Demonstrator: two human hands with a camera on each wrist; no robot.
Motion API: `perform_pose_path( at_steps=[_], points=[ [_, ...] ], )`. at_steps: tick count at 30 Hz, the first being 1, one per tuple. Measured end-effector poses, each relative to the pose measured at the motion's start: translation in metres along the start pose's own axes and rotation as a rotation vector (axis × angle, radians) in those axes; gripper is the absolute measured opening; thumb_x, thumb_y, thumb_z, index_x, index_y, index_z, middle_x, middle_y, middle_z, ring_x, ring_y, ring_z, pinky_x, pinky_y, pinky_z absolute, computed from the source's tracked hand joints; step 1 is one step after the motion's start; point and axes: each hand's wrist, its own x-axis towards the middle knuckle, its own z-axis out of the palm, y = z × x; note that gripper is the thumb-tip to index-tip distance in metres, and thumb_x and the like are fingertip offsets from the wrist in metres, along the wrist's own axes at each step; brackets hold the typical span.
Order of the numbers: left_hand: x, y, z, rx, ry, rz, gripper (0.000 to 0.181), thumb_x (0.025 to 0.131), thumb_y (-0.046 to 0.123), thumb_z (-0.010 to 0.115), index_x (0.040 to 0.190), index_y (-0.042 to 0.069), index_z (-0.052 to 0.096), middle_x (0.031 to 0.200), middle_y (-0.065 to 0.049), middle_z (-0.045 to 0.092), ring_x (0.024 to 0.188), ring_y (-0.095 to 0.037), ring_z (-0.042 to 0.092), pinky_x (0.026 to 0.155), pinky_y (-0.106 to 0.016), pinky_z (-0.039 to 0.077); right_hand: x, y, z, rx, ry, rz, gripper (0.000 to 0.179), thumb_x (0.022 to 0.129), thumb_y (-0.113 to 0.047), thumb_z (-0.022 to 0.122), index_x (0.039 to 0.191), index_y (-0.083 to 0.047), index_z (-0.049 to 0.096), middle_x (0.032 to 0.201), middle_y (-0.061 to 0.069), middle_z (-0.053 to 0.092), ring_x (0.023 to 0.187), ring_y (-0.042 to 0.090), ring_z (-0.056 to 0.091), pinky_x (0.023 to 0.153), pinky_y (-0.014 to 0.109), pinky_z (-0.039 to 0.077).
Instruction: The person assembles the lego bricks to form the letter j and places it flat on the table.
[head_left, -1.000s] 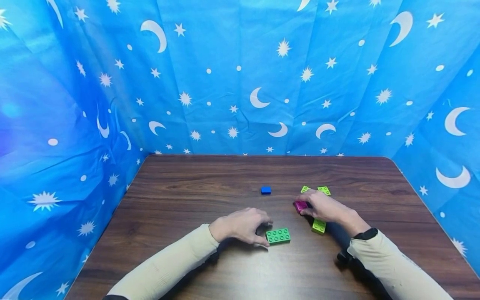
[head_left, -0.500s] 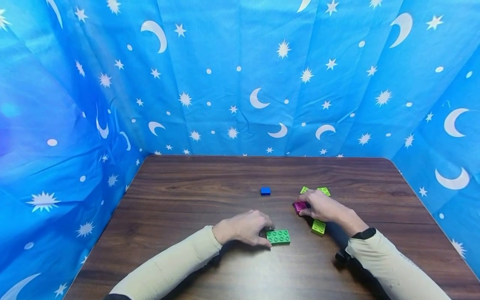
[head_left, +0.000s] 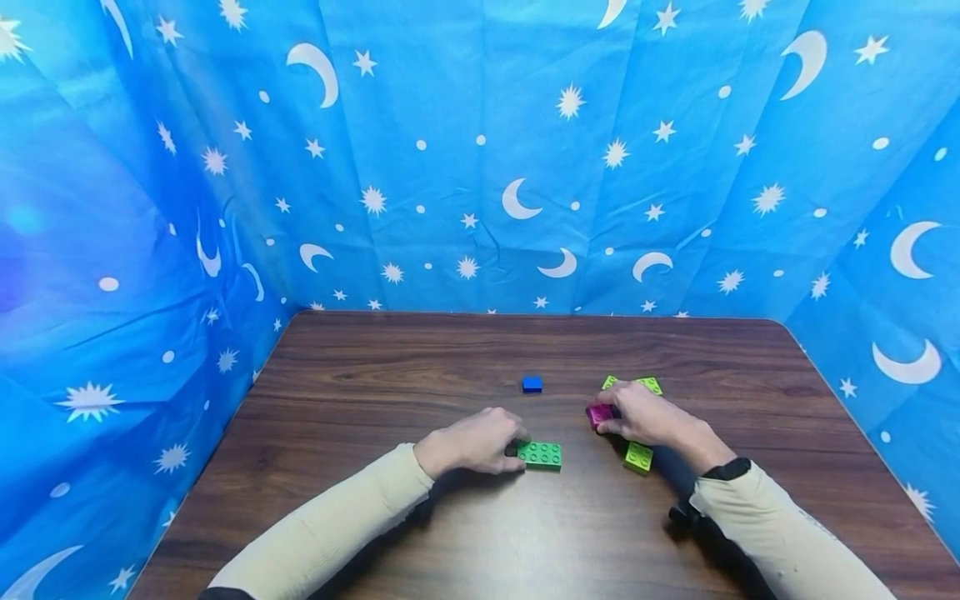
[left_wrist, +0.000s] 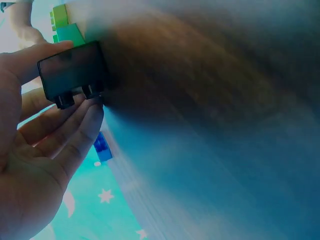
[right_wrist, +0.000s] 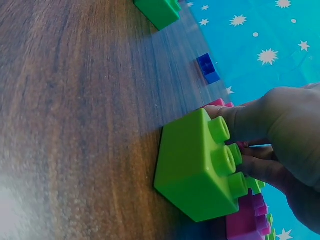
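My left hand [head_left: 480,440] pinches the left end of a green 2x4 toy building brick [head_left: 542,455], thumb in front and fingertips behind. In the left wrist view a dark studded block [left_wrist: 72,70] sits between thumb and fingers; I cannot tell if it is the green brick's shaded end. My right hand [head_left: 647,412] holds a magenta brick [head_left: 599,415] between thumb and fingers. Close in front of that hand stands a lime brick [right_wrist: 192,167], studs up. Another magenta brick [right_wrist: 245,217] shows beyond it in the right wrist view.
A small blue brick [head_left: 532,384] lies alone further back, its hollow side showing in the right wrist view. Behind the right hand, more lime bricks [head_left: 649,385] are partly covered. Star-and-moon cloth [head_left: 450,167] hangs around the brown table [head_left: 375,367].
My left hand has shifted left and slightly away from me, and the green brick has moved along with it. The right hand and the magenta brick stay about where they were.
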Motion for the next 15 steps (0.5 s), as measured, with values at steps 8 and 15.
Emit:
perform_pose_path(
  at_steps=[8,15],
  points=[
    [-0.0001,-0.0083,0.0012,0.011,0.039,-0.062,0.028,0.084,0.032,0.074,0.103,0.011,0.072,0.084,0.006,0.062,0.065,-0.002,0.049,0.063,-0.017,0.047,-0.0003,-0.0006,0.0011,-0.002,0.020,0.005,0.026,0.083,-0.024,0.078,0.102,-0.007,0.071,0.091,0.002,0.069,0.076,0.010,0.061,0.062,0.023,0.051],
    [0.0005,-0.0111,-0.0012,0.009,0.054,-0.098,0.030,0.085,0.030,0.075,0.105,0.008,0.073,0.086,0.004,0.065,0.070,-0.003,0.054,0.070,-0.019,0.052,-0.0009,-0.0025,-0.0012,0.013,-0.019,0.057,0.029,0.085,-0.024,0.076,0.107,-0.005,0.070,0.095,0.004,0.069,0.078,0.011,0.061,0.065,0.025,0.052]
  ],
)
